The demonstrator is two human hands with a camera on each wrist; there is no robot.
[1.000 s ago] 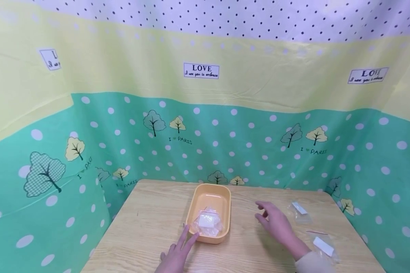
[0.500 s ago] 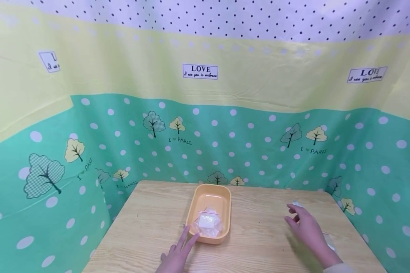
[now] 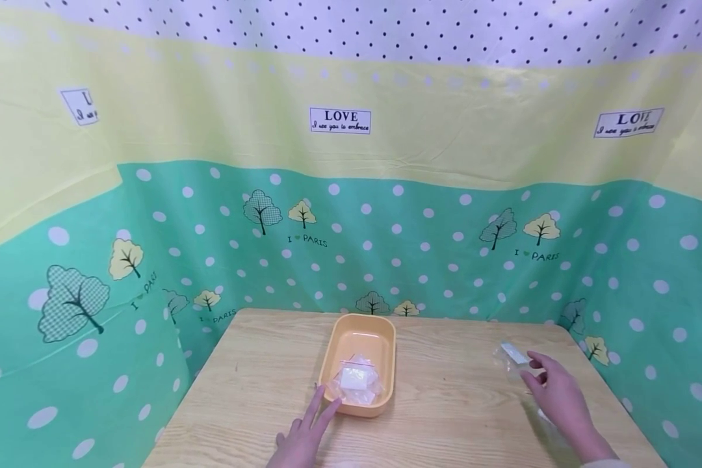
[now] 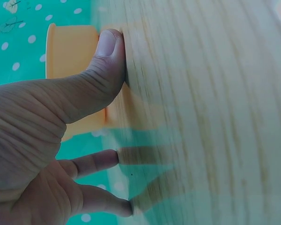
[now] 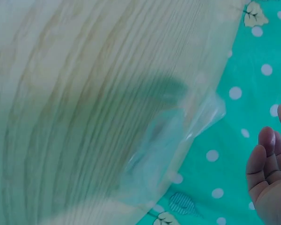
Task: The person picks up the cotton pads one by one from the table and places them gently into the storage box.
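My left hand [image 3: 303,432] stands at the near left corner of an orange plastic tray [image 3: 365,342], fingers spread and fairly straight, fingertips at the rim. In the left wrist view its thumb [image 4: 107,51] and fingertips meet the tabletop. Inside the tray lies a clear zip bag [image 3: 357,379] with a white piece in it. My right hand [image 3: 563,394] hovers at the right, fingers loosely bent, beside a small clear bag [image 3: 513,354] with a white strip. The right wrist view shows this hand [image 5: 274,178] apart from a clear bag [image 5: 154,145], holding nothing.
Another clear bag [image 3: 544,417] with a white piece lies partly hidden under the right wrist. The wooden table [image 3: 257,364] is walled by a patterned cloth [image 3: 421,260] at the back and both sides.
My right hand has moved right across the table, from near the tray to beside the far bag, now covering much of the nearer bag. The left hand and tray stay put.
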